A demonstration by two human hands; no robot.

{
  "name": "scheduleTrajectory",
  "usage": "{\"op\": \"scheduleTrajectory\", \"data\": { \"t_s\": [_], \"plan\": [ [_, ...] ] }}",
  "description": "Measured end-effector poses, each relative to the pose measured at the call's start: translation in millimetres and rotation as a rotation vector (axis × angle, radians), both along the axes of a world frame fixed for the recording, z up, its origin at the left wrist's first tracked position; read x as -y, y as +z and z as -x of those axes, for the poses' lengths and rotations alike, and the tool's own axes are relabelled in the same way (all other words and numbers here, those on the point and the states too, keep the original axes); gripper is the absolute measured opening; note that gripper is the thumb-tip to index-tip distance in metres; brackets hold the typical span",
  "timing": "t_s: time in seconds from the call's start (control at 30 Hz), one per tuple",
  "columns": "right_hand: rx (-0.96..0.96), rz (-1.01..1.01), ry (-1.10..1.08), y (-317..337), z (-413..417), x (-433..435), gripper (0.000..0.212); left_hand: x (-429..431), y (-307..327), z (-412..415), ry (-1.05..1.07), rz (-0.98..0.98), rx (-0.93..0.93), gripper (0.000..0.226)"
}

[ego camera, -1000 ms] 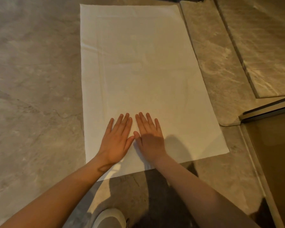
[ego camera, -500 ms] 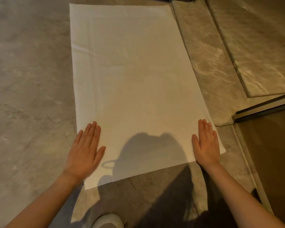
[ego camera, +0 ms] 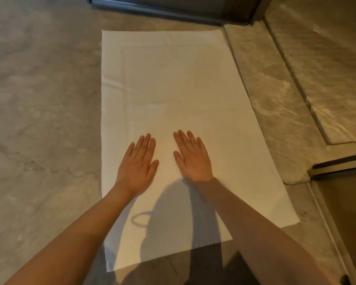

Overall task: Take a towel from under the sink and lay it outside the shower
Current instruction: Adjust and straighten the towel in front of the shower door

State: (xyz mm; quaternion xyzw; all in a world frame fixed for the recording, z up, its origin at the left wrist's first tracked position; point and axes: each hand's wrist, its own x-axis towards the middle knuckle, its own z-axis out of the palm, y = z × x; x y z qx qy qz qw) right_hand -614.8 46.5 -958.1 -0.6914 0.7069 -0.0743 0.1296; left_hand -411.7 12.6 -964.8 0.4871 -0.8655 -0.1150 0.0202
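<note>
A white towel (ego camera: 173, 83) lies spread flat on the grey marble floor, its long side running away from me. Along its right edge runs the raised marble shower curb (ego camera: 261, 95). My left hand (ego camera: 137, 165) rests palm down on the towel's middle, fingers together and flat. A short gap to its right, my right hand (ego camera: 192, 156) lies palm down the same way. Neither hand grips the cloth. My shadow covers the towel's near end.
The shower floor (ego camera: 325, 64) sits beyond the curb at the right. A dark door rail (ego camera: 337, 163) and glass panel stand at the right edge. A dark threshold (ego camera: 162, 9) crosses the far end. Bare floor (ego camera: 41, 120) stretches left of the towel.
My hands went from the near end's middle out to the towel's near corners, then came back together and farther up the towel. The view has shifted, showing the towel's far end.
</note>
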Motion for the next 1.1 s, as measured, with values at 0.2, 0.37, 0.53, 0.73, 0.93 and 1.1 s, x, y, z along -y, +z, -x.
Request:
{"op": "scheduleTrajectory", "data": {
  "t_s": [0.2,0.37,0.53,0.73,0.93,1.1],
  "plan": [
    [-0.053,-0.036,-0.301,-1,127,-36,0.063,6,-4,-37,0.161,-0.003,-0.03,0.066],
    [-0.06,-0.046,-0.317,-1,142,-43,0.064,4,4,-34,0.157,-0.017,-0.036,0.067],
    [-0.068,-0.015,-0.368,13,114,-19,0.06,26,30,-11,0.191,0.028,-0.055,0.051],
    [0.037,0.057,-0.079,15,-10,77,0.055,87,26,47,0.038,0.066,0.059,0.057],
    [-0.041,0.035,0.031,-3,19,93,0.055,102,-3,15,0.034,0.019,-0.01,0.068],
    [-0.076,-0.017,-0.26,-5,132,53,0.06,103,-7,-27,0.148,0.001,-0.031,0.069]
  ]
}}
